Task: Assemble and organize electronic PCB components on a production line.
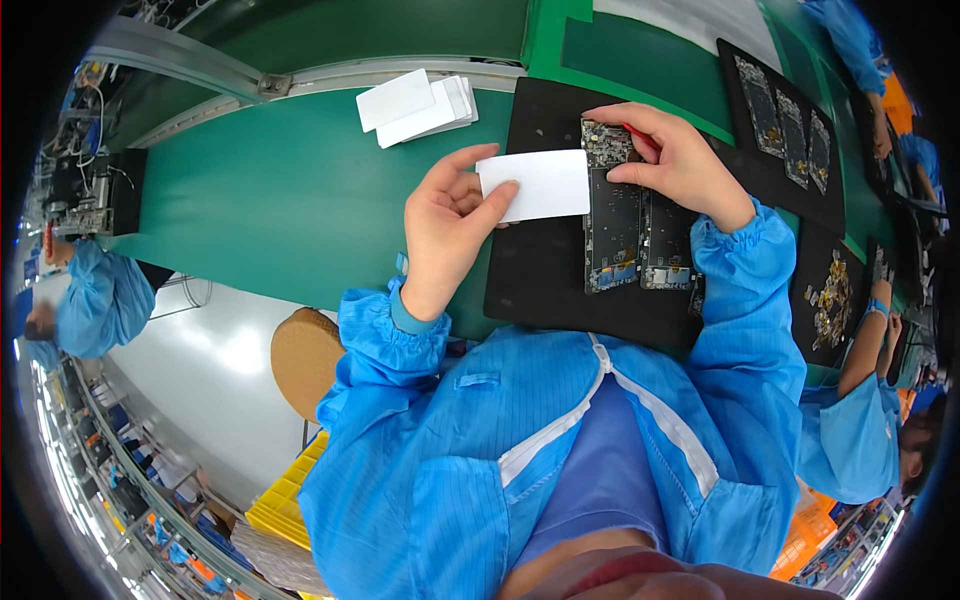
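Mid-frame, the left hand [450,225] pinches a white card [535,185] while the right hand [675,160], fingers pressed together on a red tool [634,133], works the first phone frame [612,205]; its neighbour [667,245] seems untouched.

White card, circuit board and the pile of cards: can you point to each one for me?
White card [540,185], head view, middle of its blank face.
Circuit board [612,225], head view, dark middle of the left board.
Pile of cards [415,108], head view, top card of the stack.
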### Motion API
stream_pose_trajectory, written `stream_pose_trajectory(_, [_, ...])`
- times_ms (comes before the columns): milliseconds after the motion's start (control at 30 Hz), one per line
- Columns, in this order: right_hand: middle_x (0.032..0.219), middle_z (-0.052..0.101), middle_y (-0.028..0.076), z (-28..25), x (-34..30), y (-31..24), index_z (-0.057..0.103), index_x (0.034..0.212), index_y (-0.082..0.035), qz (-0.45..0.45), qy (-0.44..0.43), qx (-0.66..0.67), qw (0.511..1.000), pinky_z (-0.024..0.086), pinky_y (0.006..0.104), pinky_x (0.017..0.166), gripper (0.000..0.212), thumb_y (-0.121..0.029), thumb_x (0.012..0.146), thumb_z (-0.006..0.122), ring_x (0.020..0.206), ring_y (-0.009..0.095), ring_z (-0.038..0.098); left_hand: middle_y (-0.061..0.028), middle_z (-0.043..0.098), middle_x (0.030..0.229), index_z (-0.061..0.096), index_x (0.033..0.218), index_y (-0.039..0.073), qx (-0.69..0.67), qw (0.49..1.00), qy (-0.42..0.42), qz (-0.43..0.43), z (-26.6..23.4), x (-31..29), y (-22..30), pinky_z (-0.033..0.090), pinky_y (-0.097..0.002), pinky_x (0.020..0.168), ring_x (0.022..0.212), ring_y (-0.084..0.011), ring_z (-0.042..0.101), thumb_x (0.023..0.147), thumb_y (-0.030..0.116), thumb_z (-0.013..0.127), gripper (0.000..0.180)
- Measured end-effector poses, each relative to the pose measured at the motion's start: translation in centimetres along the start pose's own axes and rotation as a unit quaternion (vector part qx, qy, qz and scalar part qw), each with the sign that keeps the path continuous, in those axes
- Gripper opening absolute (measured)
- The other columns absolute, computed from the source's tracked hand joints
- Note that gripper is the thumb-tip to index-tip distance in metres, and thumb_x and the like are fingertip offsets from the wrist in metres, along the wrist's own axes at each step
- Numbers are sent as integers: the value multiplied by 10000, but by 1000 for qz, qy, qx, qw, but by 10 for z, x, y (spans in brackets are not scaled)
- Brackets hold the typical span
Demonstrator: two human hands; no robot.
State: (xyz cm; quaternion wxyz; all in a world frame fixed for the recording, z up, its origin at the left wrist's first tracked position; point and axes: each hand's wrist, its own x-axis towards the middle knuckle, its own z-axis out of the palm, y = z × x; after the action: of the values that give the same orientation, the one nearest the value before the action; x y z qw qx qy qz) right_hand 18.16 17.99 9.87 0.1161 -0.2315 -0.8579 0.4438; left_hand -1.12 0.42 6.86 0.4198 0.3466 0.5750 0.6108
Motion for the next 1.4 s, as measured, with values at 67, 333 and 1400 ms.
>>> stream_pose_trajectory(67, [924, 543, -38, -1, -2, 2, 560, 1253, -81, 7, 1, 0, 1000, 350, 204, 590, 626, 11, 659, 735, 631, 79, 303, -132, 684, 925, 530, 1212, -24, 16, 1000, 0, -18, -1, -2, 3, 558, -266, 711, 833, -158, 670, 838, 21, 668, 402])
stream_pose_trajectory(333, [810, 517, -23, -1, -4, 0, 581, 1226, -129, 8, 15, 11, 1000, 365, 224, 566, 599, 2, 668, 755, 627, 86, 341, -100, 677, 847, 532, 1195, -33, 28, 1000, 4, -5, 3, -8, 7, 525, -199, 626, 746, -104, 651, 829, -2, 665, 390])
stream_pose_trajectory(1400, [1111, 564, 94, -23, -53, 46, 597, 1159, -45, -38, 89, -137, 986, 500, 349, 825, 470, -120, 722, 755, 939, 276, 592, -39, 630, 773, 572, 1070, -44, 76, 981, 128, 122, -65, 73, -5, 446, -219, 683, 690, -82, 548, 892, 98, 625, 234])
